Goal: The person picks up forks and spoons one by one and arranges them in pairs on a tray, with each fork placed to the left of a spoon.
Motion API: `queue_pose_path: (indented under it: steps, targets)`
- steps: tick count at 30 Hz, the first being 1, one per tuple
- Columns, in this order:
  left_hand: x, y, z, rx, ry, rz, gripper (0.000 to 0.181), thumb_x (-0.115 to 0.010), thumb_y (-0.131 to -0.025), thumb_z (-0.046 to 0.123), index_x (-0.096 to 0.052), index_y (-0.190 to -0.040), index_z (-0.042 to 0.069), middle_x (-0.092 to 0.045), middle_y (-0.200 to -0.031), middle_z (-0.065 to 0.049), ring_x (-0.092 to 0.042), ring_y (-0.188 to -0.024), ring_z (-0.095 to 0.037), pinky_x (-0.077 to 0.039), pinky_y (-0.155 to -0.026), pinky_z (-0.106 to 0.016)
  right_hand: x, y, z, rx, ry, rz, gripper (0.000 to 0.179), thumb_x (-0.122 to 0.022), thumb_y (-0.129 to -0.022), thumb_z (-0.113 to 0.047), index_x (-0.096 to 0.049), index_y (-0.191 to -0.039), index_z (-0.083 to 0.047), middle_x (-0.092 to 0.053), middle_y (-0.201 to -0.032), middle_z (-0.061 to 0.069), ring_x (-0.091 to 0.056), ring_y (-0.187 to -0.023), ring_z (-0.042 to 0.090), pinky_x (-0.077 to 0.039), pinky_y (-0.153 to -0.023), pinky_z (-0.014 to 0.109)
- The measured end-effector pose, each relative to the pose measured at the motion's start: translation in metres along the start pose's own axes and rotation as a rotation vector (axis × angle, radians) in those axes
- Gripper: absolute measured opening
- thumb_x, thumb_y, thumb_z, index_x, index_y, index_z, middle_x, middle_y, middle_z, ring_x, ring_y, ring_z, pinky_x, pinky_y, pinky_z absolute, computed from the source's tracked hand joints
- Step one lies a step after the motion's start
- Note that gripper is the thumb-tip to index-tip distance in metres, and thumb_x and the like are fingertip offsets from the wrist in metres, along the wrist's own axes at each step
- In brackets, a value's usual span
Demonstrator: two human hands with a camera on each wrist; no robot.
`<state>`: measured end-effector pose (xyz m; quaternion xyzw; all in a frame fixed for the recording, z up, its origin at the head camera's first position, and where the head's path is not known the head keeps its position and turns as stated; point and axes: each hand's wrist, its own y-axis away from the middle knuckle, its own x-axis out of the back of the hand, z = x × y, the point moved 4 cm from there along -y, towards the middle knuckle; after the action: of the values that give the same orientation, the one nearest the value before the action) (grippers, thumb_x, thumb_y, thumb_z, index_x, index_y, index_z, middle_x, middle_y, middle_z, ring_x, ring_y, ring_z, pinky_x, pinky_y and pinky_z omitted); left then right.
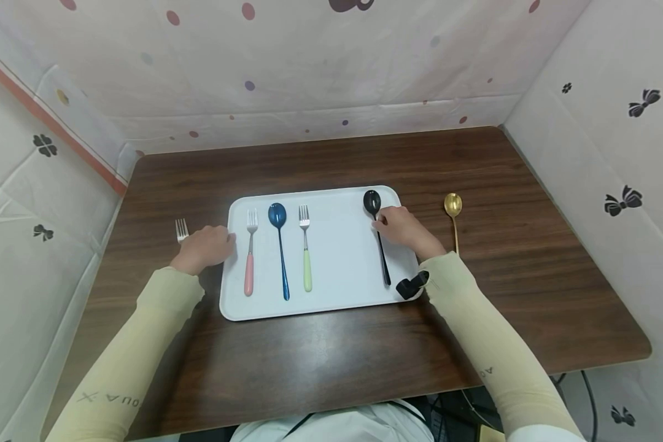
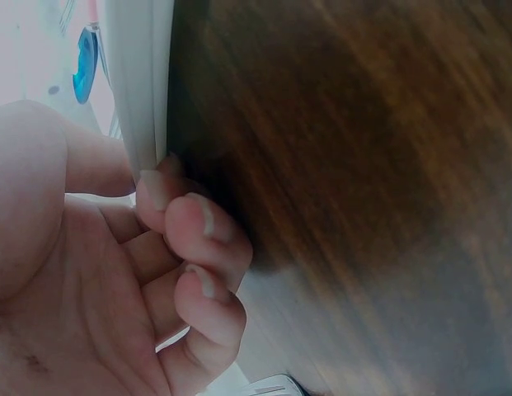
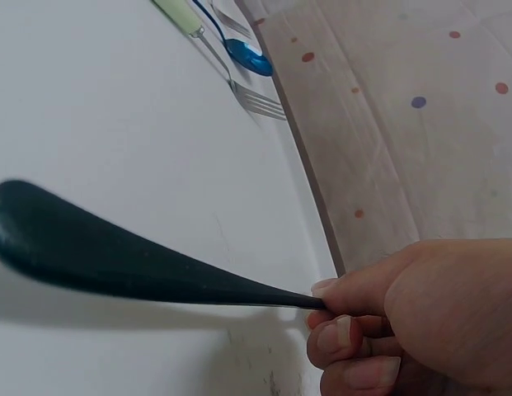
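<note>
A white tray (image 1: 339, 264) lies on the wooden table. My left hand (image 1: 205, 248) grips its left edge; in the left wrist view the thumb is over the rim (image 2: 142, 74) and the curled fingers are at its outer side. My right hand (image 1: 406, 230) pinches a black spoon (image 1: 372, 200) by its thin neck, over the tray's right part. The spoon's handle (image 3: 115, 252) widens toward its end in the right wrist view. Left to right on the tray are a pink-handled fork (image 1: 249, 270), a blue spoon (image 1: 277, 215) and a green-handled fork (image 1: 307, 270).
Another fork (image 1: 182, 228) lies on the table left of the tray, partly hidden behind my left hand. A gold spoon (image 1: 453, 205) lies right of the tray, its handle partly covered by my right sleeve (image 1: 475, 301). Patterned cloth (image 1: 309, 67) hangs behind the table and at both sides.
</note>
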<state>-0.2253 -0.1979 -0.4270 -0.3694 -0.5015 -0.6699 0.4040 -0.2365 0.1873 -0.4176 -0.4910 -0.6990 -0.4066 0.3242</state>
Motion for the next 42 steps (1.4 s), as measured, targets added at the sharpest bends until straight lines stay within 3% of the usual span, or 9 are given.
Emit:
queue_pose_path:
  steps: [23,42]
  targets:
    - [-0.001,-0.001,0.001,0.002,-0.015,0.031,0.043,-0.033,-0.101,0.029,-0.057,-0.112,-0.004,-0.057,-0.077,-0.015,-0.056,-0.07,-0.028,-0.041,-0.057,-0.035,-0.013,-0.005,-0.02,0.017,-0.035,-0.014,0.023,-0.052,-0.1,-0.024,-0.061,-0.087,-0.007,-0.055,-0.077,0.007,-0.051,-0.071,0.02,-0.039,-0.064,0.029]
    - [-0.002,0.0,0.001,0.017,-0.009,0.011,0.043,-0.034,-0.102,0.03,-0.057,-0.112,-0.004,-0.056,-0.076,-0.014,-0.056,-0.07,-0.027,-0.041,-0.056,-0.033,-0.027,-0.013,-0.04,0.071,-0.027,-0.016,0.024,-0.052,-0.099,-0.022,-0.06,-0.082,-0.007,-0.054,-0.073,0.005,-0.049,-0.066,0.017,-0.038,-0.06,0.027]
